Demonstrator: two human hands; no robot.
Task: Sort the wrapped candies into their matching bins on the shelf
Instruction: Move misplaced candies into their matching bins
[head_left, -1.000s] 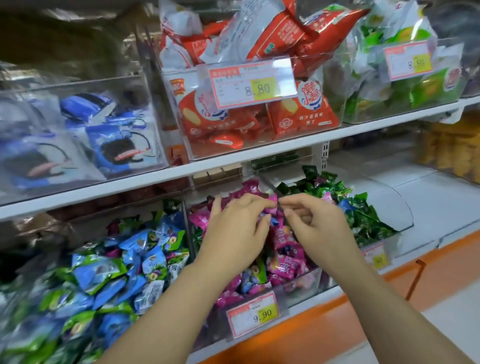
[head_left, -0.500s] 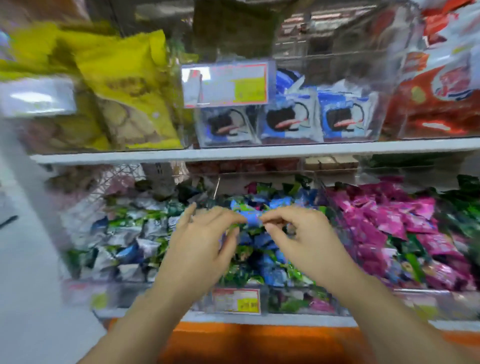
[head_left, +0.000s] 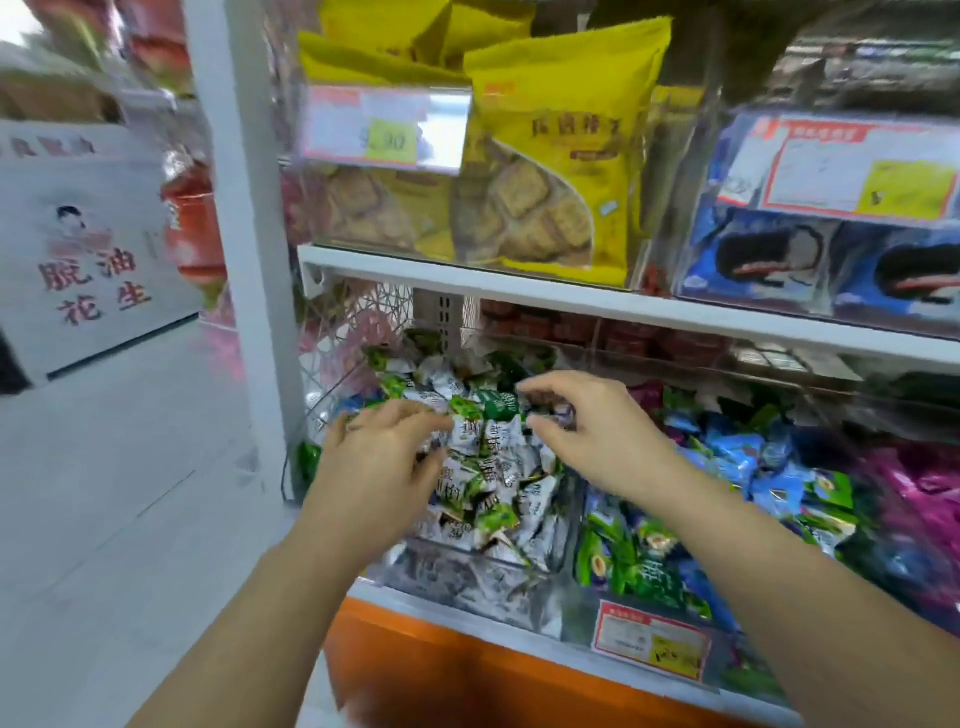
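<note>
A clear bin (head_left: 457, 582) at the left end of the lower shelf is piled with white-and-green wrapped candies (head_left: 493, 462). My left hand (head_left: 384, 462) hovers over the pile's left side, fingers loosely extended and holding nothing. Over the pile's right side is my right hand (head_left: 602, 441), its thumb and forefinger spread apart with nothing visible between them. The neighbouring bin holds blue-and-green candies (head_left: 737, 462). Pink candies (head_left: 924, 493) lie at the far right.
The upper shelf (head_left: 519, 283) carries yellow biscuit bags (head_left: 550, 171) and blue cookie packs (head_left: 769, 260) behind clear fronts. A white upright post (head_left: 244, 208) borders the bins on the left. Beyond it are the aisle floor (head_left: 104, 493) and a signboard (head_left: 78, 249). A price tag (head_left: 649, 642) sits above the orange base (head_left: 441, 675).
The view swung left from the pink bin past the blue bin to the white-and-green bin. The blue candy my hands pinched together is no longer seen, and my hands have parted.
</note>
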